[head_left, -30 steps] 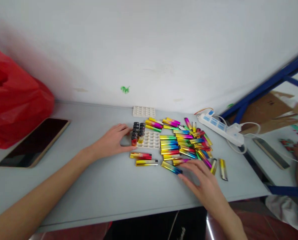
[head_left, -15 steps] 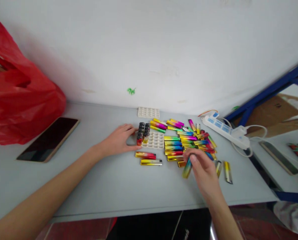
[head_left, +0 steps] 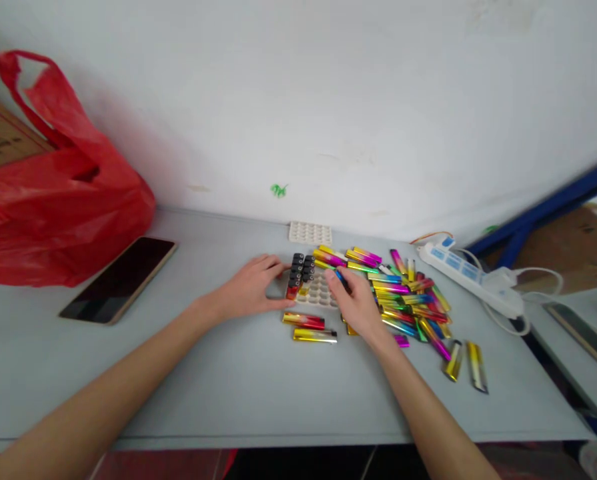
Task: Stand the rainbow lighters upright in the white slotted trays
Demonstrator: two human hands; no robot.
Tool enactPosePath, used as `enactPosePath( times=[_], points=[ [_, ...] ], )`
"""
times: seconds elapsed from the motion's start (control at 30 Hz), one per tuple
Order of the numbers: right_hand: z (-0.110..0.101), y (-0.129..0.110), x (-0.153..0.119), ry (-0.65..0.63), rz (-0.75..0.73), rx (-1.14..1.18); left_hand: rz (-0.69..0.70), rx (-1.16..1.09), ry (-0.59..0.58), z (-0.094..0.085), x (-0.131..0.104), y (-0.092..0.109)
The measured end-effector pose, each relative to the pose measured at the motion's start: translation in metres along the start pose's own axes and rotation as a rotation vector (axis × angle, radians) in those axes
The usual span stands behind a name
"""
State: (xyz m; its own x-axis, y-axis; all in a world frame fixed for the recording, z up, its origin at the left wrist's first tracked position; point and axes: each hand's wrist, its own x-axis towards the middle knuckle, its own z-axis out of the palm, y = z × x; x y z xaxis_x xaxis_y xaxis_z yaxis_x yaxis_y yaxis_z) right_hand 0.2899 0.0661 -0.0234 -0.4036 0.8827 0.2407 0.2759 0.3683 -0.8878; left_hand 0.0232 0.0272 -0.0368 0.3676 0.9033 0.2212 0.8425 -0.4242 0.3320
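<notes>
The right hand (head_left: 354, 301) pinches a blue lighter (head_left: 343, 281) at the right of the white holed tray (head_left: 319, 291) on the bench (head_left: 258, 393). The left hand (head_left: 249, 288), loosely spread, touches the tray's left edge, beside upright lighters (head_left: 303, 269).

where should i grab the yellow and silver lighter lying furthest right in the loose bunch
Probably across the middle of the yellow and silver lighter, coming from above and pinching its long sides. It is slim, lies on its side with its length running roughly near to far, and a gap separates it from the neighbouring lighter.
</notes>
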Motion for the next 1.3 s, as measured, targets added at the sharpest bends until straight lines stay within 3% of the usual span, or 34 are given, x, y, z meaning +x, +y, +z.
enactPosePath(
  times=[0.33,0.9,1.0,1.17,1.3],
  points=[
    [-0.001,0.0,-0.012,0.108,0.001,-0.134,-0.012,-0.009,-0.021,-0.001,0.002,-0.001],
    [0.008,-0.002,-0.016,0.091,-0.042,-0.166,-0.034,-0.003,-0.041,-0.004,0.003,0.0],
    [0.008,-0.002,-0.016,0.027,-0.111,-0.151,-0.033,-0.013,-0.034,-0.003,0.004,0.0],
    [0.001,-0.004,-0.016,-0.039,-0.359,-0.172,-0.036,-0.017,-0.021,-0.003,0.003,0.001],
    [-0.005,-0.005,-0.017,-0.04,-0.341,-0.196,-0.031,-0.026,-0.02,-0.004,0.002,0.003]
  ],
)
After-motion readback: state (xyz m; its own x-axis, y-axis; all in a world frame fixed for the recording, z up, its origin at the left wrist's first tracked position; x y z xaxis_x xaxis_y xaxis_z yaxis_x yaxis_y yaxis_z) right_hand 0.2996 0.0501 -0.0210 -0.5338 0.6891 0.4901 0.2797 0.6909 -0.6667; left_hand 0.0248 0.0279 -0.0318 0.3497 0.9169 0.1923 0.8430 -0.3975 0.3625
